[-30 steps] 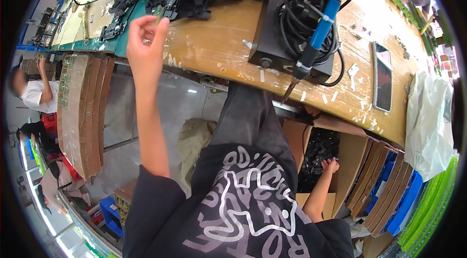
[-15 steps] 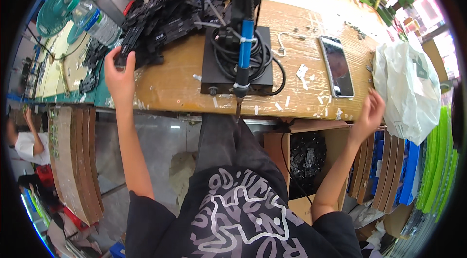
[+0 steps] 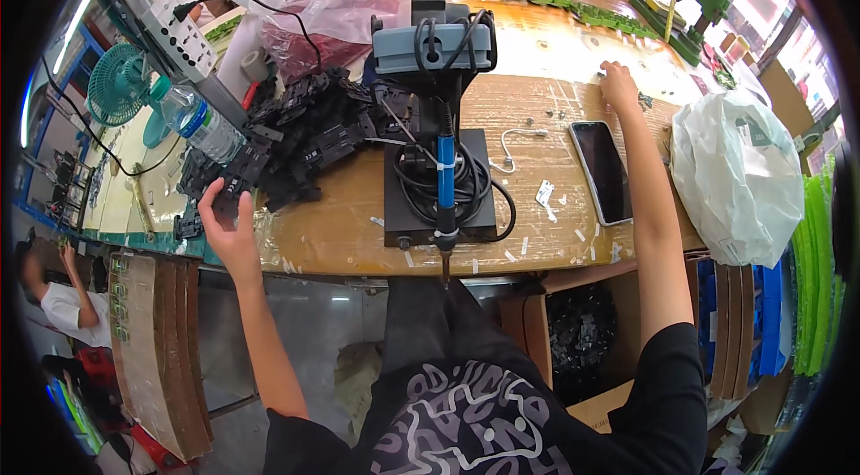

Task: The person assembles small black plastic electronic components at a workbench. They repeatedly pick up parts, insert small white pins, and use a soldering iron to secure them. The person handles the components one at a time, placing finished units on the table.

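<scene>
My left hand [image 3: 231, 229] is at the near edge of a heap of black plastic parts [image 3: 313, 139], thumb and fingers around the end of one black plastic part [image 3: 235, 186]. Whether that part is free of the heap is hard to see. My right hand [image 3: 620, 88] reaches far over the table, beyond a phone [image 3: 600, 172] lying face up. Its fingertips are pinched together at the tabletop, by a tiny dark piece too small to name. Between my arms stands a black and blue soldering station [image 3: 434, 50] with a blue-handled iron [image 3: 446, 171] pointing down.
A white plastic bag [image 3: 739, 179] stands at the right. A white cable [image 3: 509, 148] and paper scraps lie mid-table. At the left are a water bottle [image 3: 202, 124] and a green fan [image 3: 118, 85]. Under the table, a cardboard box [image 3: 535, 341] holds black parts. Another person sits across the table.
My right hand has moved from the table's near right edge forward, past the phone. My left hand stays by the black heap. The view has tilted up, showing more of the far table.
</scene>
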A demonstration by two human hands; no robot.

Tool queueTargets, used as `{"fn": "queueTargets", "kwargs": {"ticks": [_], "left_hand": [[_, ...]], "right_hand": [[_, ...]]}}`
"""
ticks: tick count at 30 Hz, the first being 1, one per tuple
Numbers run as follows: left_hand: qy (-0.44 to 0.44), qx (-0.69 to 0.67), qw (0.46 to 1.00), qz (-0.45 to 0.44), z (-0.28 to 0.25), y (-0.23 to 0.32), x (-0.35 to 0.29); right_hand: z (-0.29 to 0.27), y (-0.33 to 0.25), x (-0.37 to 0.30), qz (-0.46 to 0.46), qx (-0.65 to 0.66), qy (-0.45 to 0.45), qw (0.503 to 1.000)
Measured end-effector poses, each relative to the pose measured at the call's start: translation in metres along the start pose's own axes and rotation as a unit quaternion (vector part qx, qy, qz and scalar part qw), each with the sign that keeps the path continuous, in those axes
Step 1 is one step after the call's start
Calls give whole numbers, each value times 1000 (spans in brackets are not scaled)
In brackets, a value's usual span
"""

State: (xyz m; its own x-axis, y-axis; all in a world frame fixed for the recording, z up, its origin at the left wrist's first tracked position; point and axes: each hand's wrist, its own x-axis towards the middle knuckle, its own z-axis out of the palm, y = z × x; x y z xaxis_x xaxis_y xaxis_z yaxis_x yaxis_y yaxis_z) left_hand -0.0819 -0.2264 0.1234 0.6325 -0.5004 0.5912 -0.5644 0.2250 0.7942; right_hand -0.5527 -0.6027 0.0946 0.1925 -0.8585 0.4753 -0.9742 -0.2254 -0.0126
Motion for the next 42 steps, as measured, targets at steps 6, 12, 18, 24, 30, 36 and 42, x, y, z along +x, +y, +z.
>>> {"fn": "queueTargets", "kwargs": {"ticks": [6, 12, 18, 24, 30, 36, 42], "left_hand": [[22, -27, 999, 2, -4, 21, -15], [-6, -345, 935, -83, -24, 46, -49], [-49, -543, 785, -294, -11, 76, -109], [-139, -507, 674, -519, 11, 104, -168], [-253, -398, 710, -522, 20, 115, -193], [-397, -243, 751, -468, 28, 119, -193], [-470, -121, 801, -350, 32, 117, -194]], "right_hand": [[-6, -4, -5, -53, -105, 53, 992], [-74, -40, -52, 35, 318, 151, 935], [-164, -131, -195, 86, 503, 156, 846], [-154, -193, -298, 93, 667, -50, 737], [-165, -210, -331, 173, 744, -214, 609], [-165, -205, -330, 55, 698, -184, 689], [-165, -204, -329, 44, 661, -214, 718]]}}
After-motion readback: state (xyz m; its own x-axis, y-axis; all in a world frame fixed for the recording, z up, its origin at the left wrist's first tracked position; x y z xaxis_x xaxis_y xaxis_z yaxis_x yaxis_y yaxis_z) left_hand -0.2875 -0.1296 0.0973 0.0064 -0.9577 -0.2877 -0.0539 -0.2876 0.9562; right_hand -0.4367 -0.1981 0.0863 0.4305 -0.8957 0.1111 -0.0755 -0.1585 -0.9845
